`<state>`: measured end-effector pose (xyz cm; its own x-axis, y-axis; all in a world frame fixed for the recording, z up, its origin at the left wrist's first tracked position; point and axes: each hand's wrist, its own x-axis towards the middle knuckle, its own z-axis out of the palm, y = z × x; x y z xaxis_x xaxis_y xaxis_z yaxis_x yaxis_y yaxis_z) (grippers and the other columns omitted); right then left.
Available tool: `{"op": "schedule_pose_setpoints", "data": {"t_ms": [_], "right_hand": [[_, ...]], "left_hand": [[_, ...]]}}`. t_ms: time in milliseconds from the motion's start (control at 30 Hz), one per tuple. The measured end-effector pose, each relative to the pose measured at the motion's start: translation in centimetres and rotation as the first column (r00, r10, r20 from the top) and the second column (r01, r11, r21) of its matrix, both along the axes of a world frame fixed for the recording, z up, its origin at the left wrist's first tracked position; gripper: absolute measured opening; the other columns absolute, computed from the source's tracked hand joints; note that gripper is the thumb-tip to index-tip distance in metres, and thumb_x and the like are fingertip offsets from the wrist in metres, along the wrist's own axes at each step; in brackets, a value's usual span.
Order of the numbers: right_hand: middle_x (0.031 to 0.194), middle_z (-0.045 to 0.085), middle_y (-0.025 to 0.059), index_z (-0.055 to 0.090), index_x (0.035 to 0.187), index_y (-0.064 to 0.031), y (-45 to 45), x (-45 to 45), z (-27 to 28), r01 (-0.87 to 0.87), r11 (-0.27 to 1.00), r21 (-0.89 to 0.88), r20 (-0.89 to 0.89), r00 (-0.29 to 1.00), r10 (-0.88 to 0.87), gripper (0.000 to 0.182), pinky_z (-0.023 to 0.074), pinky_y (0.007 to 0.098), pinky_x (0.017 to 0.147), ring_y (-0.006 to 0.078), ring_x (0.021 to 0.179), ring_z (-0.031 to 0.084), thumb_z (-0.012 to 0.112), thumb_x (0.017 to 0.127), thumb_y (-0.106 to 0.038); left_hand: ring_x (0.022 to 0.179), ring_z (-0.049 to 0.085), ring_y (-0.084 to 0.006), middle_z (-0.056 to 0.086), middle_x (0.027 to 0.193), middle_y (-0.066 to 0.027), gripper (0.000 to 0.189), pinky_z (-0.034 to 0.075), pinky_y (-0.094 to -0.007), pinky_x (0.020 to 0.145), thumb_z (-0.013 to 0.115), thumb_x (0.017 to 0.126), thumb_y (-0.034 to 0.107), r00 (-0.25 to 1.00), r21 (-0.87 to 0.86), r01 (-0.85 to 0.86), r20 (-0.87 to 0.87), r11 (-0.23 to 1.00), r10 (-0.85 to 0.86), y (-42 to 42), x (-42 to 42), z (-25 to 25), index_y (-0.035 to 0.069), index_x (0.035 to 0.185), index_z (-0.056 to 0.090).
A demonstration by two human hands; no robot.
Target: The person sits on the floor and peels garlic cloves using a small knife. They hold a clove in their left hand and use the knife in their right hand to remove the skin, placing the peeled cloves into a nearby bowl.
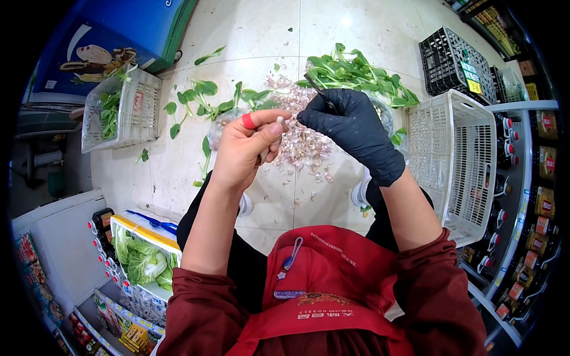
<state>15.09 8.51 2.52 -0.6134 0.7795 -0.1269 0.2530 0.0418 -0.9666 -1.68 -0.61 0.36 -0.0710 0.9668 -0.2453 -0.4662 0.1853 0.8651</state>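
My left hand (244,149), bare with a red band around the index finger, holds a garlic clove (282,123) between thumb and index finger. Something pale is also tucked under its curled lower fingers, partly hidden. My right hand (356,127) wears a black glove and grips a thin dark tool, probably a small knife (313,83), pointing up and left. The gloved fingertips are close to the clove; whether they touch cannot be told. Below both hands, a heap of garlic skins (307,149) is spread on the tiled floor (271,200).
Leafy greens (356,73) are piled beyond my right hand; loose leaves (196,95) lie to the left. A clear plastic bag (219,128) sits behind my left hand. White crates (147,104) flank both sides, and a black crate (458,64) stands at right. Cabbage (144,262) fills a box at lower left.
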Motion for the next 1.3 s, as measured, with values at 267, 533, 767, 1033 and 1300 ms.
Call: {"op": "schedule_pose_setpoints", "data": {"t_ms": [267, 533, 767, 1033, 1300], "right_hand": [[0.059, 0.056, 0.0049, 0.06, 0.072, 0.0019, -0.8, -0.3, -0.5, -0.013, 0.997, -0.078, -0.163, 0.987, 0.0, 0.016, 0.0417, 0.024, 0.055, 0.0067, 0.058, 0.048, 0.063, 0.073, -0.014], [0.066, 0.058, -0.0003, 0.064, 0.081, -0.0003, -0.6, 0.1, 0.0, -0.068, 0.995, -0.079, 0.057, 0.996, 0.072, 0.015, 0.0411, 0.0223, 0.058, 0.0052, 0.061, 0.048, 0.065, 0.074, -0.014], [0.067, 0.057, -0.0015, 0.062, 0.078, -0.0004, -0.6, -0.1, -0.4, -0.067, 0.994, -0.084, 0.06, 0.996, 0.072, 0.015, 0.0407, 0.0216, 0.058, 0.0051, 0.061, 0.047, 0.065, 0.075, -0.014], [0.07, 0.058, -0.0013, 0.064, 0.084, -0.0011, -0.4, -0.2, -0.9, -0.04, 0.968, -0.248, -0.082, 0.996, 0.02, 0.013, 0.0403, 0.0209, 0.06, 0.0047, 0.064, 0.049, 0.064, 0.077, -0.013], [0.068, 0.058, -0.0005, 0.064, 0.082, 0.0002, -0.6, -0.2, -0.6, -0.042, 0.994, -0.102, 0.044, 0.998, 0.047, 0.015, 0.0413, 0.0223, 0.058, 0.0053, 0.062, 0.048, 0.065, 0.076, -0.014]], "left_hand": [[0.055, 0.047, -0.0041, 0.056, 0.067, 0.0013, 0.017, 0.037, -0.0166, 0.049, 0.065, 0.075, 0.001, 0.948, -0.002, -0.101, -0.304, 0.995, 0.096, 0.0, 0.7, 0.6, 0.0, 0.092, 0.063], [0.062, 0.055, -0.0152, 0.059, 0.075, -0.0057, 0.015, 0.044, -0.0258, 0.054, 0.066, 0.068, -0.005, 0.48, 0.556, 0.083, -0.749, 0.827, 0.456, 0.1, 1.1, -0.3, 0.003, 0.081, 0.063], [0.06, 0.055, -0.0208, 0.057, 0.073, -0.0073, 0.017, 0.043, -0.0278, 0.051, 0.068, 0.064, -0.006, 0.281, 0.638, 0.172, -0.762, 0.751, 0.583, 0.2, 1.4, -0.6, 0.003, 0.077, 0.063], [0.058, 0.054, -0.0176, 0.057, 0.074, -0.0081, 0.016, 0.043, -0.0244, 0.05, 0.068, 0.067, -0.006, 0.387, 0.629, -0.012, -0.714, 0.777, 0.584, 0.1, 2.2, -0.9, 0.003, 0.08, 0.063], [0.061, 0.054, -0.0168, 0.056, 0.072, -0.0079, 0.016, 0.042, -0.024, 0.052, 0.067, 0.068, -0.007, 0.22, 0.639, 0.15, -0.765, 0.754, 0.605, -0.1, 1.8, -0.8, 0.001, 0.081, 0.063]]}}
